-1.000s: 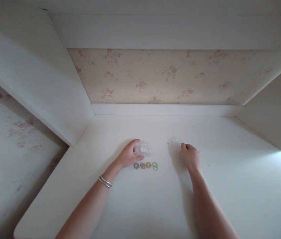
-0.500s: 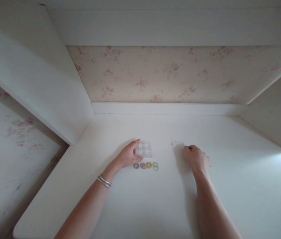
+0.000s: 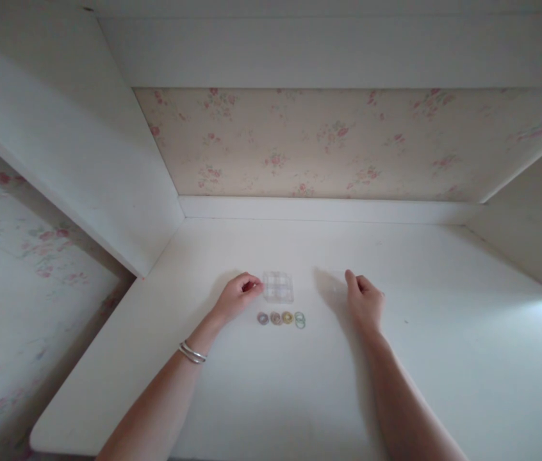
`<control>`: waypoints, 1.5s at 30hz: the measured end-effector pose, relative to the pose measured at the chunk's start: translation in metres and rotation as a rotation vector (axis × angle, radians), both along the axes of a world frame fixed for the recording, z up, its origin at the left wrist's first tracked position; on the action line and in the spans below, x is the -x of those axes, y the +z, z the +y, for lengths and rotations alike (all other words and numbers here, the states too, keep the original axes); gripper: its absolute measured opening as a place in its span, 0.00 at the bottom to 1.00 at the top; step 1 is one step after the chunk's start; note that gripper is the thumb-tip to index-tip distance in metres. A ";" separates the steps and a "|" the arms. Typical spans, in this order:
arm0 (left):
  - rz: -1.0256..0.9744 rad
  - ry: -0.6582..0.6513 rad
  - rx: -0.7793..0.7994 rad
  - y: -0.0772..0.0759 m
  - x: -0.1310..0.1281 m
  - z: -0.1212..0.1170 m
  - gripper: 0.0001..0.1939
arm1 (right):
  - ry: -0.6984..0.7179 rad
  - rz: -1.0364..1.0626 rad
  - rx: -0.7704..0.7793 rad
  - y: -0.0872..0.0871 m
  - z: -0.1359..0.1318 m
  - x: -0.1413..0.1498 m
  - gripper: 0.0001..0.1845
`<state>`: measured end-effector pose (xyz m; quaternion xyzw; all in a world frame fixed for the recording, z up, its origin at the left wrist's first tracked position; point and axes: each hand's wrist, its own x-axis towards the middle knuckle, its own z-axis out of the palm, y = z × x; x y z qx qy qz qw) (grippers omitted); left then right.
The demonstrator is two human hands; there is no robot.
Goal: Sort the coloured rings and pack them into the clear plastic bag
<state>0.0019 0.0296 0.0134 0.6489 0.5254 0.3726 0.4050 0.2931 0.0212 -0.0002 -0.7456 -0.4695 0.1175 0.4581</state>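
Note:
A small clear compartment box [image 3: 279, 286] lies flat on the white table [image 3: 271, 384]. My left hand [image 3: 238, 297] rests just left of it, fingers curled in, fingertips at the box's left edge. In front of the box sits a row of small coloured rings: purple [image 3: 262, 318], pink [image 3: 275, 318], yellow [image 3: 287, 317] and green [image 3: 299, 320]. To the right is my right hand [image 3: 366, 302], thumb stretched forward and fingers curled. It seems to pinch a faint clear lid [image 3: 334, 285], which is hard to make out above its shadow.
White side panels [image 3: 83, 160] close in the table on the left and right. A floral back wall [image 3: 328, 144] stands behind a low white ledge. A bracelet [image 3: 191, 353] is on my left wrist. The table's front left corner [image 3: 40, 442] is rounded.
The clear box, held tilted in my left hand before, now lies flat, and that hand has drawn back left with fingers curled. My right hand shifted slightly left with the clear lid.

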 end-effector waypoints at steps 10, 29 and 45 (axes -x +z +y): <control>-0.042 0.087 0.151 0.005 0.013 -0.023 0.24 | -0.079 0.158 -0.046 -0.007 0.004 -0.012 0.24; -0.046 0.092 0.122 -0.001 0.012 -0.019 0.24 | -0.129 0.188 -0.075 -0.006 0.002 -0.010 0.23; 0.045 0.017 0.085 -0.006 0.010 -0.021 0.23 | -0.123 0.143 -0.052 -0.015 0.006 -0.015 0.24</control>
